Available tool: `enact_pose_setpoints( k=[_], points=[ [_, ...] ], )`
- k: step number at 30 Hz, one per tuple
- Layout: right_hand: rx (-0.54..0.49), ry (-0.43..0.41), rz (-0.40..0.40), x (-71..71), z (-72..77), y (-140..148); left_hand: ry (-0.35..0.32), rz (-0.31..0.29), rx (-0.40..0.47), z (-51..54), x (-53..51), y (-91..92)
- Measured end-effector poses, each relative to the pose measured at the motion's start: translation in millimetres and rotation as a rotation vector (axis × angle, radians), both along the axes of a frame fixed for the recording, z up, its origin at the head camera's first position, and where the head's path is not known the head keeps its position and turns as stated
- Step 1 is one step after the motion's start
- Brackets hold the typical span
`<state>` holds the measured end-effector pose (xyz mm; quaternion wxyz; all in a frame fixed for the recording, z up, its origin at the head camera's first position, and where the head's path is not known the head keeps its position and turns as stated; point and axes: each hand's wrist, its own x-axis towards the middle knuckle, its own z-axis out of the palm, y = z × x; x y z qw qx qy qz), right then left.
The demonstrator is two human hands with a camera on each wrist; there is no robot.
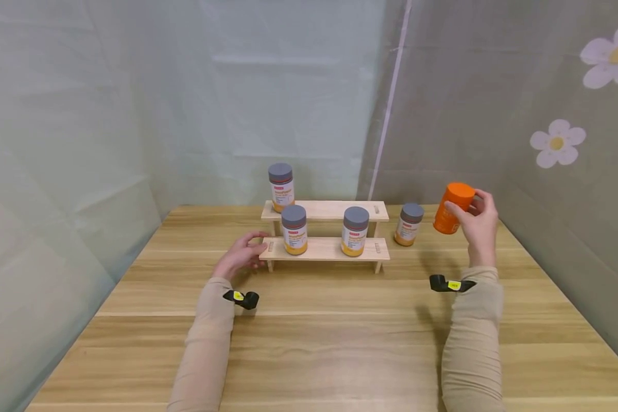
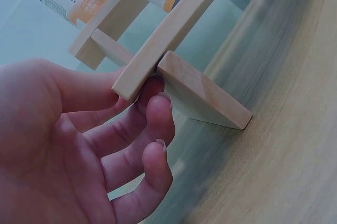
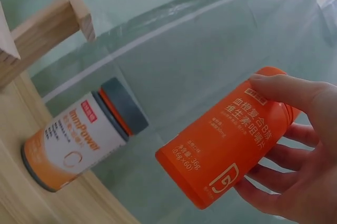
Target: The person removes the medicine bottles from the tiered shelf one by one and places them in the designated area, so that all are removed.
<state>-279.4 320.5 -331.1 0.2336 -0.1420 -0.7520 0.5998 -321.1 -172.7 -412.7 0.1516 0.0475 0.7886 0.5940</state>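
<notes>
Head view: three jars on the rack, one beside it, an orange bottle held up in the air.
The two hands are well apart: the person's left hand (image 1: 242, 253) pinches the left end of a pale wooden two-tier rack (image 1: 324, 247), while the right hand (image 1: 481, 223) grips a glossy orange cylindrical bottle (image 1: 449, 214), tilted above the wood-grain desk (image 1: 340, 343). Judging by this layout, the work seems partway along: one grey-lidded white-and-orange jar (image 1: 282, 189) stands on the upper tier, and a matching left jar (image 1: 294, 230) and right jar (image 1: 355, 232) stand on the lower one. Off the rack are the orange bottle, not yet set down, and a fourth grey-lidded jar (image 1: 408, 225), upright on the desk just beside the rack.
</notes>
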Motion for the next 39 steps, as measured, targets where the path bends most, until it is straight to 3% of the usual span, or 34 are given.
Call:
enact_pose_setpoints(
  k=[9, 20, 29, 39],
  points=[
    [0.005, -0.018, 0.054, -2.2, -12.1, 8.0, -0.018, 0.007, 0.009, -1.8, -0.4, 0.0],
    [-0.019, -0.025, 0.066, -12.3, -27.5, 15.2, -0.031, 0.009, 0.011, 2.7, 1.2, 0.0],
    [0.108, -0.09, 0.08, -14.0, -37.8, 14.5, -0.037, 0.017, 0.028, 0.1, -1.7, -1.4],
    [0.247, -0.088, 0.067, -13.4, -48.1, 15.1, -0.034, 0.006, 0.031, -2.3, -1.6, -2.3]
  ],
)
